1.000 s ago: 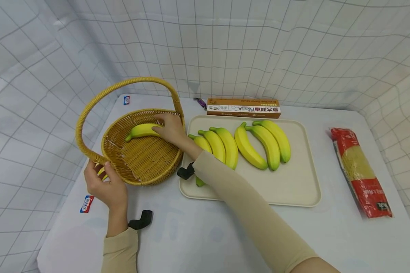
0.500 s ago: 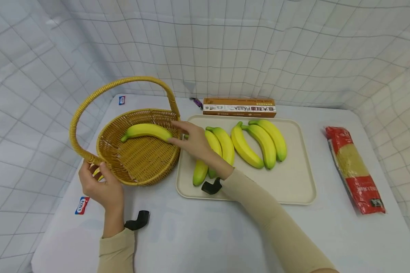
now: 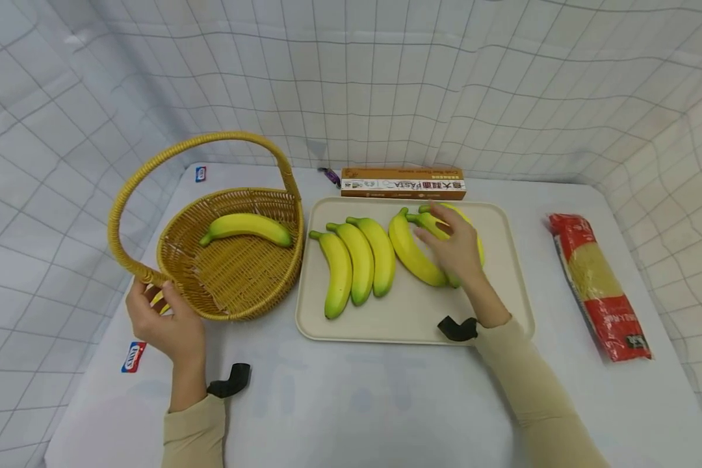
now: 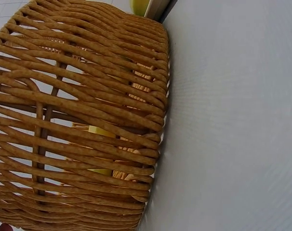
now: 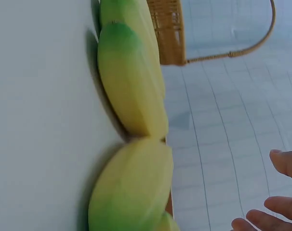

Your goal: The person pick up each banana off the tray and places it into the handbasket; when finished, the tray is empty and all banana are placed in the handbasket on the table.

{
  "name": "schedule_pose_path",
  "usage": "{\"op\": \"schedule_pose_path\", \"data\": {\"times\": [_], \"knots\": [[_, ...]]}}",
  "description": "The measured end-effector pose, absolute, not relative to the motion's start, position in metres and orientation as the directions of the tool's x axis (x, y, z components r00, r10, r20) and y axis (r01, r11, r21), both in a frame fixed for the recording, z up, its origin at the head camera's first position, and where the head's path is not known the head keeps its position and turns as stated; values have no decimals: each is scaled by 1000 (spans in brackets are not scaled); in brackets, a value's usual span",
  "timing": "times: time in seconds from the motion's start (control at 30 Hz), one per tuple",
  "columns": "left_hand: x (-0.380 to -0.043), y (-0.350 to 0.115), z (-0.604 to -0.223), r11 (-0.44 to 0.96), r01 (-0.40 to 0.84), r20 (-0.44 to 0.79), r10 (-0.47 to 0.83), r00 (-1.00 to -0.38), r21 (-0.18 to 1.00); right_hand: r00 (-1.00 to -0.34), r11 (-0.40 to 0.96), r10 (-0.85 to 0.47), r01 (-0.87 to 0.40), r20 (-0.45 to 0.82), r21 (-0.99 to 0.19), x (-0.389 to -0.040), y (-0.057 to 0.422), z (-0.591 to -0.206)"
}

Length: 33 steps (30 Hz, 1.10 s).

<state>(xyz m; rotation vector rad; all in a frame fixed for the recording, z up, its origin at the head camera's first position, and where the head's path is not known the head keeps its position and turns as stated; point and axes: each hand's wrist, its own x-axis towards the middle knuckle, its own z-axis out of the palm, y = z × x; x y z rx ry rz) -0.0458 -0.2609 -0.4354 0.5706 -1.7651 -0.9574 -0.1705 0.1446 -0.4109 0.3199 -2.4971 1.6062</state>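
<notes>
A wicker basket [image 3: 242,279] with a tall arched handle stands at the left of the table in the head view. One banana [image 3: 248,225] lies inside against its far side. My left hand [image 3: 172,322] grips the basket where the handle meets the rim, and a bit of yellow shows between the fingers. My right hand [image 3: 459,250] hovers over the right group of bananas [image 3: 412,250] on the cream tray [image 3: 409,325], partly hiding them. Its fingers are spread, with nothing between them in the right wrist view. Another group of three bananas [image 3: 363,260] lies on the tray's left half.
Behind the tray lies a long pasta box [image 3: 403,184], with a small purple-wrapped item [image 3: 330,176] beside it. A red and yellow bag [image 3: 599,286] lies to the right. Small stickers [image 3: 133,357] mark the table at left. A gridded white curtain [image 3: 374,84] surrounds the table.
My right hand has let go of the banana in the basket and moved right, over the tray's right group. My left hand keeps its grip on the basket.
</notes>
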Motion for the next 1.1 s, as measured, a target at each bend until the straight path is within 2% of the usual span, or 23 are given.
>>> {"op": "schedule_pose_path", "data": {"times": [0.2, 0.4, 0.73, 1.1], "knots": [[-45, -262, -434, 575, 44, 546, -746, -380, 817, -975, 494, 41, -169, 217, -853, -170, 199, -416], [-44, -261, -434, 579, 46, 551, -744, -377, 814, -978, 509, 133, -72, 161, -858, -169, 220, -420], [-44, -261, -436, 578, 38, 548, -748, -374, 815, -988, 506, 113, -33, 104, -862, -174, 224, -429], [-47, -260, -436, 588, 44, 559, -740, -374, 807, -995, 521, 74, 89, -59, -849, -175, 230, -443]]}}
